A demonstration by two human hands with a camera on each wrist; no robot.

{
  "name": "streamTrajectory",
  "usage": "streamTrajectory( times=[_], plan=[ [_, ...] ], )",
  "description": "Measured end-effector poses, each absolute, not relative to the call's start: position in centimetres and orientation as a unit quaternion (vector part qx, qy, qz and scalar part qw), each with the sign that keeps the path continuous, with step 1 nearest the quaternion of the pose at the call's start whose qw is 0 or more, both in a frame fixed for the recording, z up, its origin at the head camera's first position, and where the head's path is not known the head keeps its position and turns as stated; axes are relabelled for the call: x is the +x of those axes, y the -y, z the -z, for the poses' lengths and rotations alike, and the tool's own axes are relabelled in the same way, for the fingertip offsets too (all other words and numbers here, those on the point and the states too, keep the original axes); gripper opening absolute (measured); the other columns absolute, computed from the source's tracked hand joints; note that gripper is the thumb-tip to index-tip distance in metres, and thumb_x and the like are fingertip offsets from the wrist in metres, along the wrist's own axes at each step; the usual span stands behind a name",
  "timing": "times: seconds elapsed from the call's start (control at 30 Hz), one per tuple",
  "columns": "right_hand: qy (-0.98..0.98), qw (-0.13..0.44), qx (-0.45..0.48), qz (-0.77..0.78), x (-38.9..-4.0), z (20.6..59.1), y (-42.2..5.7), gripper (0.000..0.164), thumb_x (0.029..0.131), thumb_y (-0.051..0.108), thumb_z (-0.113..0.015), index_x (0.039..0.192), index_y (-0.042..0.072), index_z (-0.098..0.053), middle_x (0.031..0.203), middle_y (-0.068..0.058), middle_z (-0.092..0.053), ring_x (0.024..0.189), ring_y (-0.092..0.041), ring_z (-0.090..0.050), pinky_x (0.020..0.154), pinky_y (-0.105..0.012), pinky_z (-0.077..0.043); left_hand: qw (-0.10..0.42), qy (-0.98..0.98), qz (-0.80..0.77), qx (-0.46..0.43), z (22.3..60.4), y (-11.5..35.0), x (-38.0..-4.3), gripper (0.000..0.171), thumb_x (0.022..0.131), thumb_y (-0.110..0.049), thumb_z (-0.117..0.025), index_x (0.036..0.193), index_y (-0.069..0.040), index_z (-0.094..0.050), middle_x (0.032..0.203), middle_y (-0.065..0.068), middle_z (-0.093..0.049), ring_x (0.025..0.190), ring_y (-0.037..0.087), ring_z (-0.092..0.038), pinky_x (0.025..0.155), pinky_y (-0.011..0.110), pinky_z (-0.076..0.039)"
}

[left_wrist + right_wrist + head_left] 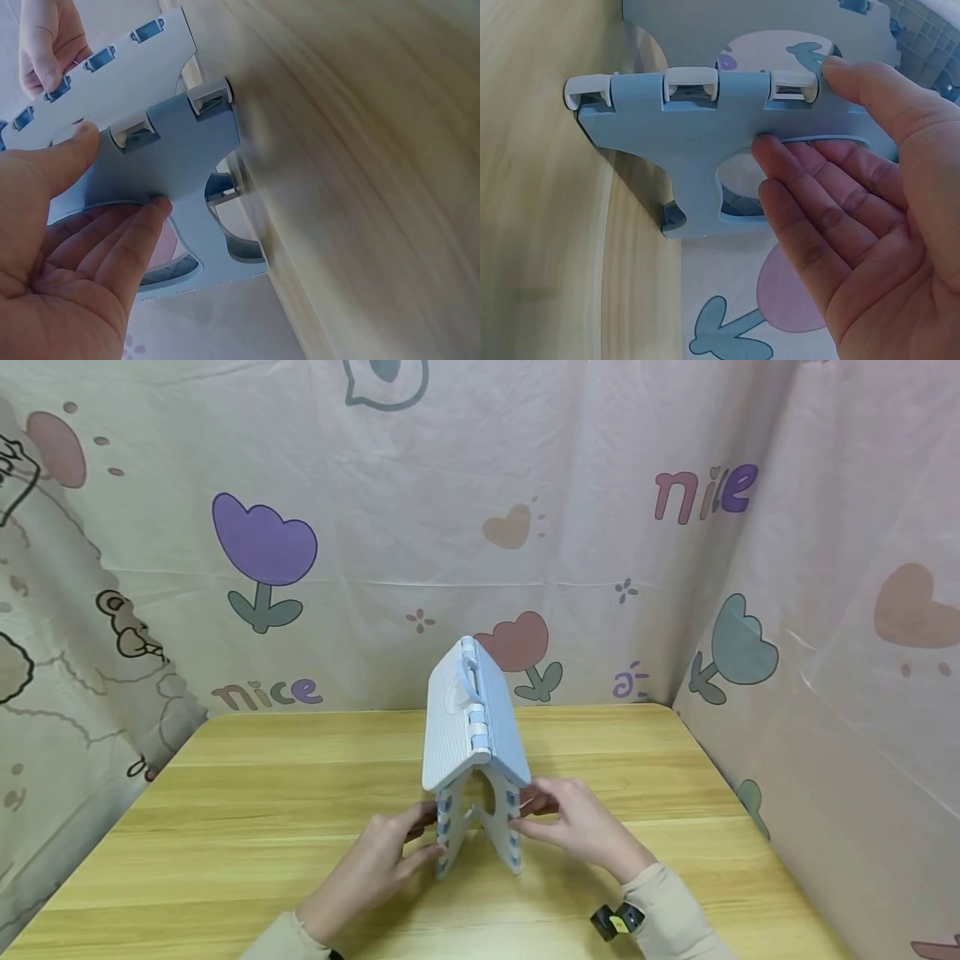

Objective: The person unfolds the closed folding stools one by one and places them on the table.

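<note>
A light blue and white folding stool (447,720) stands part-folded on the table, its two top halves sloping like a roof and a blue carry handle (470,680) along the ridge. On its left side, my left hand (378,860) grips the hinged leg panel (187,150); the thumb lies at the hinged edge and the fingers at the oval cutout. My right hand (581,827) holds the opposite leg panel (697,142) likewise, thumb at a white hinge piece and fingertips by the cutout. Both legs stand slightly splayed.
The wood-grain table (247,810) extends around the stool on all sides. A patterned curtain (375,527) hangs behind the table and along both sides. A black device (617,922) is strapped at the right wrist, over a beige sleeve (667,902).
</note>
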State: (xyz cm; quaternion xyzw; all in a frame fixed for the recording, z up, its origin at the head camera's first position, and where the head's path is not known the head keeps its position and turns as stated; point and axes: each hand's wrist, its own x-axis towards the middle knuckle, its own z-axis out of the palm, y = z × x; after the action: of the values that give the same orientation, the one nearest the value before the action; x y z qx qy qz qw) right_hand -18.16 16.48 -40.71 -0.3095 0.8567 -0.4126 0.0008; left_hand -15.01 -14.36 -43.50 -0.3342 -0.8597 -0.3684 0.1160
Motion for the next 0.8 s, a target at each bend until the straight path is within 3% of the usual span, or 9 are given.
streamTrajectory(
  times=[0.5,0.8],
  plan=[
    [-0.856,-0.007,-0.318,0.408,-18.4,40.7,-17.8,0.032,0.097,0.028,-0.081,0.12,0.006,-0.073,0.108,-0.007,-0.082,0.095,-0.011,-0.08,0.093,-0.04,-0.067,0.117,0.862,0.367,-0.33,43.4,14.9,-14.9,0.043,0.094,-0.009,-0.082,0.131,0.004,-0.065,0.127,0.027,-0.075,0.113,0.042,-0.077,0.09,0.038,-0.066],
    [-0.862,-0.004,-0.309,0.402,-18.5,40.6,-17.9,0.032,0.096,0.029,-0.082,0.118,0.008,-0.073,0.107,-0.004,-0.082,0.095,-0.008,-0.079,0.094,-0.03,-0.066,0.121,0.864,0.361,-0.328,43.4,15.3,-14.8,0.041,0.094,-0.011,-0.082,0.129,0.003,-0.066,0.125,0.026,-0.076,0.11,0.042,-0.078,0.089,0.037,-0.067]
  ],
)
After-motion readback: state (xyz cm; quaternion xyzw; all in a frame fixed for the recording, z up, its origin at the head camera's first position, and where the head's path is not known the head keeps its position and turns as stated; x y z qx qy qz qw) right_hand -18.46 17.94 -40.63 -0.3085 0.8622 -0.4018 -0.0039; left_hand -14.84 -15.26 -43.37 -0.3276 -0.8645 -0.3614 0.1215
